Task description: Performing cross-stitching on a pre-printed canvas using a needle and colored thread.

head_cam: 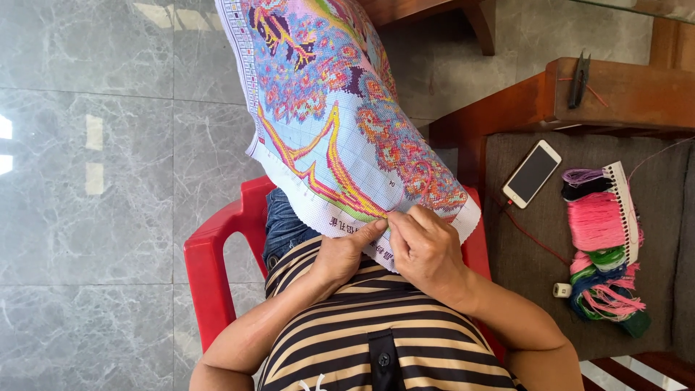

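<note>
Right hand [427,246] pinches shut on the colourful cross-stitch cloth [340,123] while left hand [346,250] grips its edge, keeping it flat for sewing.

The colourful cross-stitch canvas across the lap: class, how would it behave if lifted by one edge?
The colourful cross-stitch canvas probably flops: it already curves over the knees. Likely light, since both hands, left hand and right hand, pinch only its lower edge.

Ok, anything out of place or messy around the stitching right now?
Nothing is spilled or damaged. Both hands, left hand and right hand, pinch the cross-stitch canvas at its lower edge. One small oddity: a loose red thread trails across the cushion below the phone.
</note>
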